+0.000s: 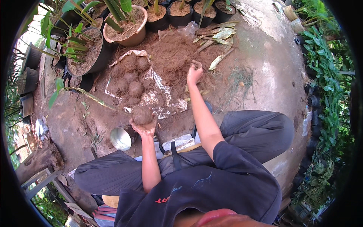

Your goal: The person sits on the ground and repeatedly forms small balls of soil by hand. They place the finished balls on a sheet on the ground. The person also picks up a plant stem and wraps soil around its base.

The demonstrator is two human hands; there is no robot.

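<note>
On the upturned palm of my left hand [146, 131] rests a round ball wrapped in brown fibre [142, 114], my fingers curled under it. My right hand [194, 75] is raised at the right edge of a loose heap of brown coconut fibre [170, 53]. Its fingers are bent together at the tips; what they pinch, if anything, is too small to make out. Beyond my left hand, several similar fibre balls [135, 89] sit clustered on a crumpled, soil-covered sheet [166, 92].
An open metal tin [121, 138] lies by my left forearm. Potted plants [126, 32] line the far side. Dry leaves [223, 34] and tangled green strings [242, 82] lie to the right. A long stalk [92, 99] crosses the ground at left.
</note>
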